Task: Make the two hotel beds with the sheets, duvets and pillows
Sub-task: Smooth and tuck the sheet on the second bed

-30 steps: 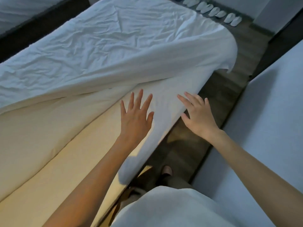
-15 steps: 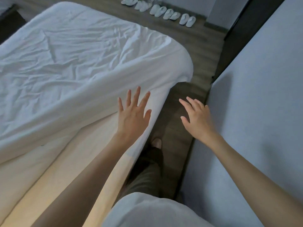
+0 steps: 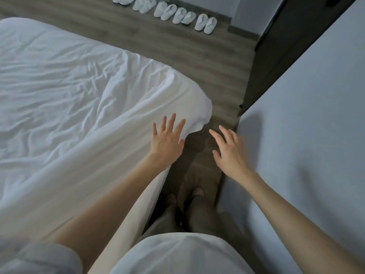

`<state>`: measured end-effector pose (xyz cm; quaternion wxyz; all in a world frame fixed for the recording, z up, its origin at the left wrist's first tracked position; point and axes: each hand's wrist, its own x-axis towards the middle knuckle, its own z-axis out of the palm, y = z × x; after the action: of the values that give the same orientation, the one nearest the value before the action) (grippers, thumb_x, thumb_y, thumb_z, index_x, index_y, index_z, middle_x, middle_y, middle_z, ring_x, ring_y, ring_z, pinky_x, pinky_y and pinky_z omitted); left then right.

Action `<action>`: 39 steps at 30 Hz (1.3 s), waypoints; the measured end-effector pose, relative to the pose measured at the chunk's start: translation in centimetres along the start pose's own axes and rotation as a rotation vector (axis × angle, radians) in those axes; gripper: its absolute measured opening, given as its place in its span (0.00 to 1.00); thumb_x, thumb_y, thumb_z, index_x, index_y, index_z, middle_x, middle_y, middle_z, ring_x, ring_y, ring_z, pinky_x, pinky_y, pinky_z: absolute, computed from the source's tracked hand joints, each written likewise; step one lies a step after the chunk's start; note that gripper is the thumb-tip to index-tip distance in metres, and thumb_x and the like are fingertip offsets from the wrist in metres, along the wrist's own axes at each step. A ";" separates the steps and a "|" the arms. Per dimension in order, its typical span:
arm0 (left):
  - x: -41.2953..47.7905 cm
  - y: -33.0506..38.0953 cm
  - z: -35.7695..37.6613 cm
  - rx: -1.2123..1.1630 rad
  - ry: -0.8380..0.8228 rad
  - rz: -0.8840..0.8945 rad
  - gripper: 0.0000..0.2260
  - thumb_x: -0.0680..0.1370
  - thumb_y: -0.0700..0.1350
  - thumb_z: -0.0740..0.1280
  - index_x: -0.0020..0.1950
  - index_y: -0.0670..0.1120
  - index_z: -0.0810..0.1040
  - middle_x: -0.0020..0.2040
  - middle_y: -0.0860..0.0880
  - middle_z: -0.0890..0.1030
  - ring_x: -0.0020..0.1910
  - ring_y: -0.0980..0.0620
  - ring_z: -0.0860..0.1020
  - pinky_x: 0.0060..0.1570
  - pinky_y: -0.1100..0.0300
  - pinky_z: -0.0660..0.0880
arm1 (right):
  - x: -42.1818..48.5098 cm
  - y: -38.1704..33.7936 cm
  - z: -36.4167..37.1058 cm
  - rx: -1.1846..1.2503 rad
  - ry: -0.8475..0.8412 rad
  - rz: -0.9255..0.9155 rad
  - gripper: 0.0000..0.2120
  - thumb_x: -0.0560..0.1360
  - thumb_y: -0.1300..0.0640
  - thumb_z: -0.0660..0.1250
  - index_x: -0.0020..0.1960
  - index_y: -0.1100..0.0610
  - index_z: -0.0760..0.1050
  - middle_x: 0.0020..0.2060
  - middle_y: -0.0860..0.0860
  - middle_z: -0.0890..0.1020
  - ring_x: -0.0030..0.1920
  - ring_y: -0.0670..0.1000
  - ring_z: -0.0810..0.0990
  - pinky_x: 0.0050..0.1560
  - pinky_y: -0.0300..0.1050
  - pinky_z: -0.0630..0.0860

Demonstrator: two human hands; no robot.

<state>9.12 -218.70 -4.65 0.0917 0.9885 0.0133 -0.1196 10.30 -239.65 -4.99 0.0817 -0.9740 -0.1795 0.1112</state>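
A wrinkled white sheet (image 3: 75,99) covers the bed on the left and hangs over its near side and foot corner. My left hand (image 3: 166,140) is spread with straight fingers at the sheet's hanging edge near that corner; whether it touches the cloth I cannot tell. Over the floor gap between the beds, my right hand (image 3: 230,153) hovers with fingers extended and holds nothing. The second bed (image 3: 308,135), with a smooth pale cover, fills the right side.
A narrow strip of wooden floor (image 3: 197,62) runs between the beds, with my feet (image 3: 189,196) on it. Several white slippers (image 3: 177,14) are lined up along the far wall. A dark bed frame (image 3: 276,62) edges the right bed's foot.
I have stepped along the aisle toward the bed's foot; the sheet's corner is now right ahead of my left hand. Both hands stay spread and hold nothing.
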 end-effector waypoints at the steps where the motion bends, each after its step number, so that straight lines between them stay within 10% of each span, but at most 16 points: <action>1: 1.5 0.4 0.4 -0.002 -0.015 -0.014 0.27 0.83 0.57 0.53 0.79 0.56 0.46 0.80 0.48 0.42 0.78 0.42 0.42 0.74 0.39 0.42 | 1.6 0.9 0.3 0.006 -0.017 0.001 0.30 0.76 0.57 0.66 0.76 0.51 0.61 0.75 0.57 0.62 0.73 0.62 0.61 0.69 0.65 0.63; 20: 14.6 -2.1 14.9 -0.120 -0.312 -0.394 0.37 0.76 0.58 0.65 0.78 0.59 0.47 0.79 0.50 0.43 0.77 0.41 0.40 0.69 0.28 0.49 | 22.0 6.9 12.7 -0.014 -0.408 -0.267 0.30 0.79 0.55 0.61 0.78 0.51 0.54 0.77 0.56 0.55 0.75 0.61 0.56 0.73 0.59 0.60; 26: 14.6 -5.0 21.3 0.082 0.002 -0.279 0.50 0.64 0.51 0.78 0.79 0.56 0.51 0.74 0.44 0.60 0.73 0.33 0.57 0.60 0.21 0.54 | 25.2 5.2 20.2 -0.003 -0.461 -0.320 0.47 0.76 0.56 0.67 0.78 0.49 0.34 0.77 0.56 0.38 0.77 0.64 0.40 0.74 0.67 0.48; 33: 16.2 -5.7 21.5 0.010 0.266 -0.360 0.23 0.71 0.51 0.69 0.66 0.51 0.73 0.62 0.48 0.74 0.59 0.38 0.70 0.58 0.32 0.63 | 28.1 5.8 23.6 0.214 0.128 -0.416 0.24 0.69 0.59 0.69 0.64 0.59 0.71 0.59 0.60 0.75 0.62 0.59 0.69 0.62 0.58 0.73; 39: 17.2 -5.7 17.3 -0.207 0.146 -0.442 0.15 0.78 0.50 0.64 0.64 0.50 0.75 0.57 0.48 0.78 0.52 0.38 0.74 0.56 0.40 0.68 | 30.2 5.7 18.0 0.175 -0.018 -0.563 0.14 0.66 0.62 0.77 0.50 0.60 0.80 0.44 0.54 0.82 0.45 0.58 0.81 0.41 0.51 0.80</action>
<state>21.54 -216.24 -26.30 0.1628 0.9529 0.2479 -0.0631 35.31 -231.65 -29.14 0.1914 -0.8741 -0.4333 0.1076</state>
